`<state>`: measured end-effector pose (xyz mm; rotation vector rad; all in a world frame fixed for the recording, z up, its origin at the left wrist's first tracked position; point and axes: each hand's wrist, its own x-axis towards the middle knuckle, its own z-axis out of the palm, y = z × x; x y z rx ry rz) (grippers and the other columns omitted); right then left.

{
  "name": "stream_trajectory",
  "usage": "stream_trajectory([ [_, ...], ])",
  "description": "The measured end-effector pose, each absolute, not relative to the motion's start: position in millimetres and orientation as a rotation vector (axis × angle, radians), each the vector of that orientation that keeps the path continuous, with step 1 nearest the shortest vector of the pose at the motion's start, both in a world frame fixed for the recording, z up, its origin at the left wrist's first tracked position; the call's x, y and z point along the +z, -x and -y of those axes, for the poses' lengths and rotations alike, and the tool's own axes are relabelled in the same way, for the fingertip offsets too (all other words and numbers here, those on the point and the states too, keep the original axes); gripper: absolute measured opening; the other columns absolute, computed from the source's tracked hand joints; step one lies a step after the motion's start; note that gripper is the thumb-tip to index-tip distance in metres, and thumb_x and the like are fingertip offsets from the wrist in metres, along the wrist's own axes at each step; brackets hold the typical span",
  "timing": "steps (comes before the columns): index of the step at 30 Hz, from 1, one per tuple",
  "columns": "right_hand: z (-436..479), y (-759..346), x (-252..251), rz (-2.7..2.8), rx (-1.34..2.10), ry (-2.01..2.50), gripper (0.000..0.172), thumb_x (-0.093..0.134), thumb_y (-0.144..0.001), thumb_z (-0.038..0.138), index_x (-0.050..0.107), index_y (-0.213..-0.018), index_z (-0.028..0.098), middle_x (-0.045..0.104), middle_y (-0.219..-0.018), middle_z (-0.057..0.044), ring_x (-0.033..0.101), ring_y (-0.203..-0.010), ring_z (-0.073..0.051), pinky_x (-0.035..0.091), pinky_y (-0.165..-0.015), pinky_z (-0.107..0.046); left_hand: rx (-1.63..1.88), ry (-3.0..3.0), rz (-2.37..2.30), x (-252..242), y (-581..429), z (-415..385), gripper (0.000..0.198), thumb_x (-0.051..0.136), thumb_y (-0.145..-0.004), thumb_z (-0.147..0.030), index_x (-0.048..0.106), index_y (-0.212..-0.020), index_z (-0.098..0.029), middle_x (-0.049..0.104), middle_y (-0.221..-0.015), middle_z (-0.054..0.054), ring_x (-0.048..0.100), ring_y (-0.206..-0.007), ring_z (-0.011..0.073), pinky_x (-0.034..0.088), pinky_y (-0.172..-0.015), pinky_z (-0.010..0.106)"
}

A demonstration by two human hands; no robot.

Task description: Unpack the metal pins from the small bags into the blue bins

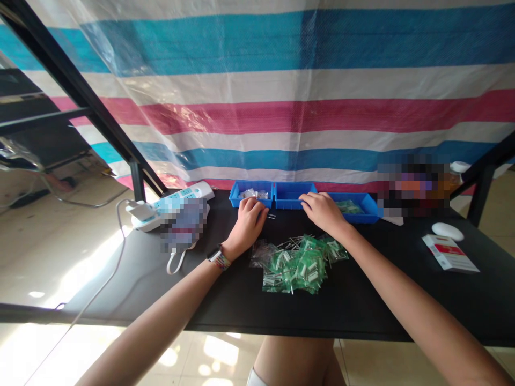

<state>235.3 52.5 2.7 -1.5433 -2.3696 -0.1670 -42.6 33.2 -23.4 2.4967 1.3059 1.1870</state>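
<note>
My left hand [248, 217] rests on the black table [225, 300] just in front of the leftmost blue tray [251, 194], fingers curled down, next to a few tiny metal pins [271, 216]. My right hand [322, 210] lies knuckles-up at the front edge of the middle blue tray [295, 195], its fingers bent over the rim. What either hand pinches, if anything, is hidden. A heap of small clear and green bags of parts [298, 262] lies on the table between my forearms.
A third blue tray [356, 207] with green bags stands at the right. A white power strip [171, 206] with a cable lies at the left. A white mouse [447, 231] and a small red-and-white box [449, 252] lie at the right. A striped tarp hangs behind.
</note>
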Motion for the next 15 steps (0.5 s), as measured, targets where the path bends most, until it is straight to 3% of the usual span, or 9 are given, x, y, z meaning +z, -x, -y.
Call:
stream_trajectory([
  [3,-53.6,-234.1,2.9,2.381,-0.134,1.523,0.026,0.052,-0.107,0.018,0.074,-0.121,0.017,0.079,-0.115,-0.012,0.074,-0.104,-0.029,0.051,-0.098,-0.041,1.183,-2.501,-1.302,-22.4,41.0,-30.5,0.021,0.048,-0.112,-0.032,0.065,-0.103,-0.023,0.065,-0.11,0.01,0.055,-0.122,0.0293,0.048,-0.116,0.052],
  [9,-23.4,-244.0,7.0,2.211,-0.234,1.36,0.048,0.053,-0.103,0.02,0.06,-0.15,0.017,0.062,-0.152,-0.02,0.063,-0.135,-0.037,0.05,-0.117,-0.053,1.194,-2.487,-1.3,-23.5,39.2,-29.2,0.018,0.05,-0.111,-0.032,0.065,-0.104,-0.024,0.066,-0.113,0.009,0.053,-0.128,0.0307,0.048,-0.117,0.055],
  [12,-1.7,-270.2,6.5,2.09,-0.26,1.356,0.046,0.056,-0.1,0.02,0.061,-0.145,0.016,0.064,-0.145,-0.021,0.061,-0.136,-0.037,0.05,-0.117,-0.051,1.209,-2.496,-1.283,-23.8,39.6,-29.6,0.017,0.05,-0.111,-0.031,0.065,-0.105,-0.024,0.067,-0.115,0.01,0.054,-0.127,0.0298,0.048,-0.117,0.054],
  [15,9.0,-302.3,-1.1,2.094,-0.232,1.416,0.039,0.059,-0.094,0.017,0.068,-0.132,0.017,0.071,-0.127,-0.018,0.066,-0.122,-0.038,0.055,-0.109,-0.052,1.217,-2.5,-1.278,-24.3,39.8,-29.5,0.018,0.05,-0.111,-0.031,0.065,-0.106,-0.024,0.067,-0.116,0.01,0.053,-0.127,0.0295,0.048,-0.117,0.054],
])
